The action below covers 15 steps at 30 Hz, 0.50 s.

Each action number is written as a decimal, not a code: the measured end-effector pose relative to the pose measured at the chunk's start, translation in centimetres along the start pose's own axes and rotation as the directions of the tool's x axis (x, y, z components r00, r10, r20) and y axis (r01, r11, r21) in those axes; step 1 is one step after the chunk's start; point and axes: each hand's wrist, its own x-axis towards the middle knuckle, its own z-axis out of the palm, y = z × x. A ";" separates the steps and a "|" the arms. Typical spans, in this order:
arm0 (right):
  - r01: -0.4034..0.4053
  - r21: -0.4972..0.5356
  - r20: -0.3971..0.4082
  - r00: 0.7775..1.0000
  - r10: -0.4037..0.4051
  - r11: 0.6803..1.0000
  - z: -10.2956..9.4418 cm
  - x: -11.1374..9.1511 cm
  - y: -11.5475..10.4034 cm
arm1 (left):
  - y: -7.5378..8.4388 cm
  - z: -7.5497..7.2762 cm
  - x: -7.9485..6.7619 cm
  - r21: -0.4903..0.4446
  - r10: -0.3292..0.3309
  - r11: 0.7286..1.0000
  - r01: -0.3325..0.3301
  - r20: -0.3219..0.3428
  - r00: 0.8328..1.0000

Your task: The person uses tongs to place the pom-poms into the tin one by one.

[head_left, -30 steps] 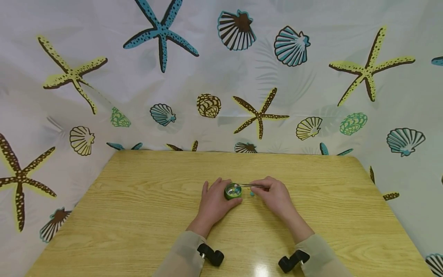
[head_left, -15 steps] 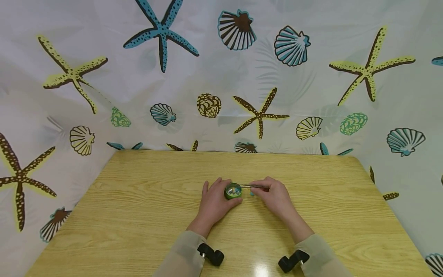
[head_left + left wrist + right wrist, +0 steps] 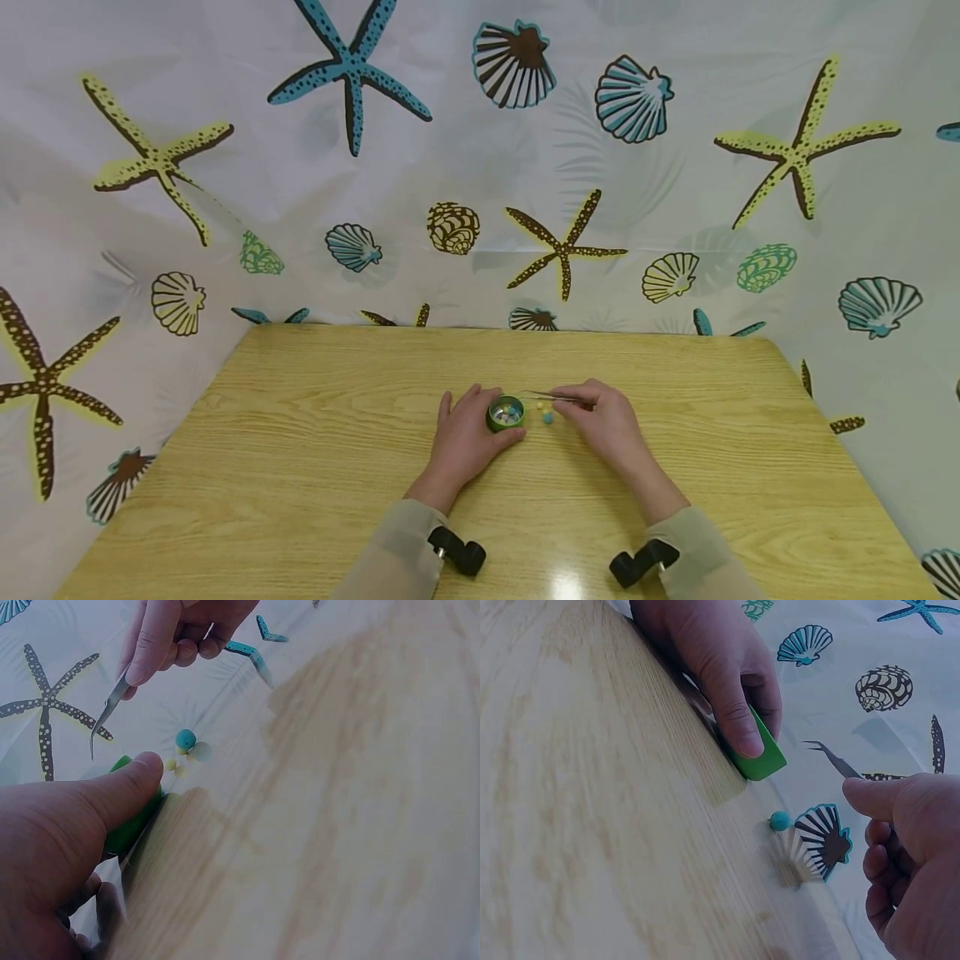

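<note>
My left hand (image 3: 467, 437) grips a small round green tin (image 3: 766, 761), its thumb along the near side. Inside the tin lie several small beads (image 3: 512, 411), blue and pale; the head view shows them from above. My right hand (image 3: 609, 423) pinches slim metal tweezers (image 3: 838, 765) with bent tips. Those tips stand apart with nothing between them, just above and right of the tin. A blue bead (image 3: 185, 739) rests on the table right of the tin, with small yellow beads (image 3: 171, 764) close by, under the tweezers.
The wooden table (image 3: 300, 433) spreads out around both hands. A white cloth (image 3: 480, 167) printed with starfish and shells hangs behind it and along both sides. Each sleeve carries a black wrist mount (image 3: 457, 552).
The tweezers held a pale bead over the tin, then dipped into it. Now they are out, bead gone, and my right hand has shifted slightly right. My left hand stays put.
</note>
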 end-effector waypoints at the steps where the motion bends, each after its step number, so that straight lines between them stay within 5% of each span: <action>1: -0.005 0.004 -0.001 1.000 0.005 1.000 -0.1 0.0 0.1 | 0.0 0.0 0.0 -0.001 0.001 1.000 -0.001 -0.001 1.000; 15: -0.031 -0.016 -0.014 0.999 0.030 0.999 -1.4 0.2 1.6 | 0.0 0.1 0.0 -0.001 -0.016 1.000 0.016 0.004 1.000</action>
